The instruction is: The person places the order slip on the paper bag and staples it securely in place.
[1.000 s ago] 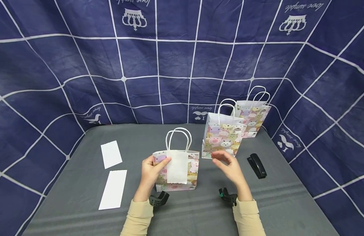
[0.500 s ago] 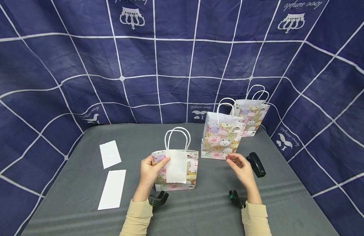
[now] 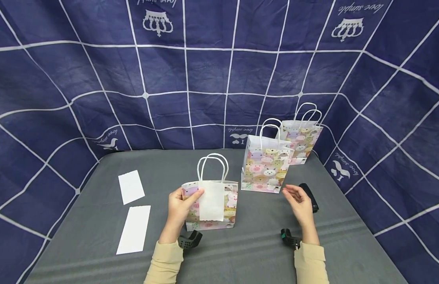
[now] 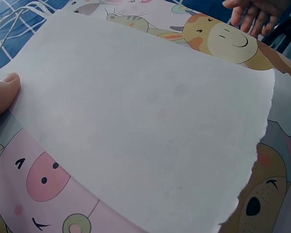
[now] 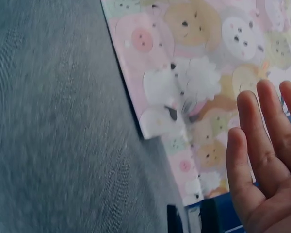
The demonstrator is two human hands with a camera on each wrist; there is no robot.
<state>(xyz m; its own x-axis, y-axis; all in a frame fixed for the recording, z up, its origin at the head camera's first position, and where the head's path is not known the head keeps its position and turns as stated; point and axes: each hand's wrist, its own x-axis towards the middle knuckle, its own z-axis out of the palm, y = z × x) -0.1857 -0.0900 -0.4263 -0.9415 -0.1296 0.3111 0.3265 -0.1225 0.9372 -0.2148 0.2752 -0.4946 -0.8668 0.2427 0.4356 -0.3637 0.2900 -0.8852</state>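
My left hand (image 3: 179, 206) pinches the top left edge of a small paper gift bag (image 3: 231, 199) printed with cartoon animals. A white slip of paper (image 3: 211, 202) lies flat against the bag's front, below its white twisted handles. In the left wrist view the thumb (image 4: 5, 94) presses at that slip (image 4: 145, 111), whose lower edge is ragged. My right hand (image 3: 299, 203) hovers beside a black stapler (image 3: 310, 197) and partly covers it. Loose, extended fingers (image 5: 269, 141) show in the right wrist view, holding nothing; contact with the stapler cannot be made out.
Two more animal-print gift bags, a nearer one (image 3: 265, 167) and a farther one (image 3: 302, 140), stand at the back right. A short white slip (image 3: 131, 187) and a longer one (image 3: 134, 229) lie at left on the grey table (image 3: 241, 260). A blue checked cloth (image 3: 205, 71) hangs behind.
My right hand has moved rightward from in front of the nearer standing bag to the stapler. The left hand keeps its grip on the bag and slip.
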